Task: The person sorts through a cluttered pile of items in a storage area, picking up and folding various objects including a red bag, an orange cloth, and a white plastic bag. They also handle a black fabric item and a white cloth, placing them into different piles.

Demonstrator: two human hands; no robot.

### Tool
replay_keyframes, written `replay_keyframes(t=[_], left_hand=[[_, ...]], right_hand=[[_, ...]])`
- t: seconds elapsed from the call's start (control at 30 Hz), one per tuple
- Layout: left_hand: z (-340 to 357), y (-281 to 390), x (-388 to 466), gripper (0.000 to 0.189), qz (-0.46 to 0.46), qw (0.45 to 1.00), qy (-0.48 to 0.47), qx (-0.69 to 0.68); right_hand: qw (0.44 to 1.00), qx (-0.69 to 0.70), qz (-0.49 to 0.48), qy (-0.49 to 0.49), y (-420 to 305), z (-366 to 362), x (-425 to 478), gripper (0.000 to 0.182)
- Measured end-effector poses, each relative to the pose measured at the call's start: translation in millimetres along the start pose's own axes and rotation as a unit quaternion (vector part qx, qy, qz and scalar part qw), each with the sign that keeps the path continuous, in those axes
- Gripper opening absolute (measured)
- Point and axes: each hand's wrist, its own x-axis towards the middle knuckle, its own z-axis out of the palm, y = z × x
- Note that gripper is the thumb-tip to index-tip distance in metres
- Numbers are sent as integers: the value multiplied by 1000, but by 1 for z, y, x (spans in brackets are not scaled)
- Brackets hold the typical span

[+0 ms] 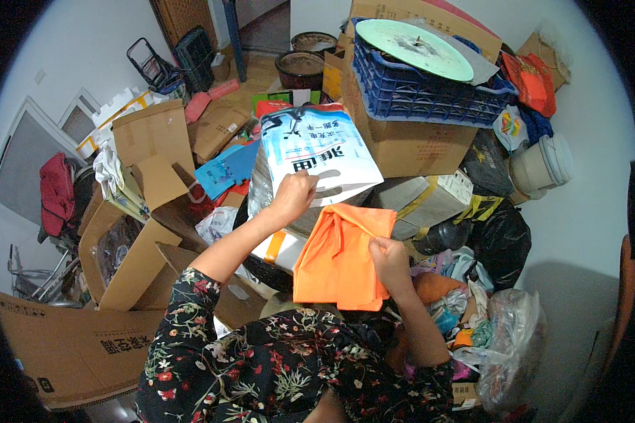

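Note:
My left hand (296, 194) has its fingers closed at the handle end of a white and blue printed plastic bag (317, 143), which lies flat on top of the pile. My right hand (390, 261) grips the right side of a folded orange fabric bag (341, 259), with the cloth hanging below and to the left of the fingers. The orange bag is close in front of my body, just nearer than the white bag and not far from its handle slot. Whether the left fingers pinch the plastic or only rest on it is hard to see.
A blue plastic crate (418, 95) with a pale green round disc (415, 50) stands on a cardboard box (413, 148) at the upper right. Opened cardboard boxes (137, 264) crowd the left. Black bags (500, 243) and a clear plastic bag (510, 343) are at the right.

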Motion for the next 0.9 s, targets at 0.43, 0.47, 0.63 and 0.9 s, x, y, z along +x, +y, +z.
replay_keyframes(t=[0.43, 0.47, 0.63, 0.9], left_hand=[[1, 51, 7, 28, 7, 997, 19, -72], [1, 52, 6, 36, 14, 995, 41, -90], [1, 54, 2, 38, -4, 998, -2, -60], [32, -1, -1, 28, -40, 989, 142, -19]], right_hand=[[983, -175, 15, 51, -23, -4, 45, 29], [983, -169, -8, 71, -22, -4, 48, 29], [989, -107, -26, 103, -7, -10, 72, 30], [985, 89, 55, 139, 40, 25, 122, 43]])
